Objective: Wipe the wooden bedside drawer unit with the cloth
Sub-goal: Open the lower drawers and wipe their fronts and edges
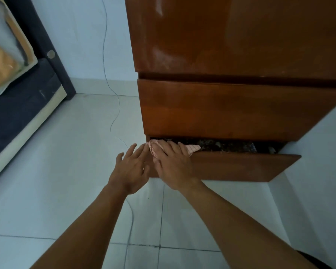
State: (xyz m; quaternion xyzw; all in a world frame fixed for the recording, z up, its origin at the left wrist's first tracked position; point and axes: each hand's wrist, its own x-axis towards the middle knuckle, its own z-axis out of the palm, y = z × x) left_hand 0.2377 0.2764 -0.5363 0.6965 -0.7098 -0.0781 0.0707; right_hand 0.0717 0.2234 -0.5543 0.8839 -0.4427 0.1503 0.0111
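Observation:
The wooden bedside drawer unit (231,45) fills the upper right, seen from above. Its middle drawer (231,109) is closed and its bottom drawer (241,166) is pulled out a little, with dark contents showing in the gap. A pink striped cloth (192,148) lies over the left end of the bottom drawer's top edge. My right hand (173,164) presses on the cloth with fingers spread and laid over the edge. My left hand (131,167) hovers beside it at the drawer's left corner, fingers straight, holding nothing.
A thin cable (113,105) runs down the wall and across the tiled floor (66,171), passing under my left arm. A bed with a dark frame (23,105) and bedding stands at the left. A pale wall stands right of the unit.

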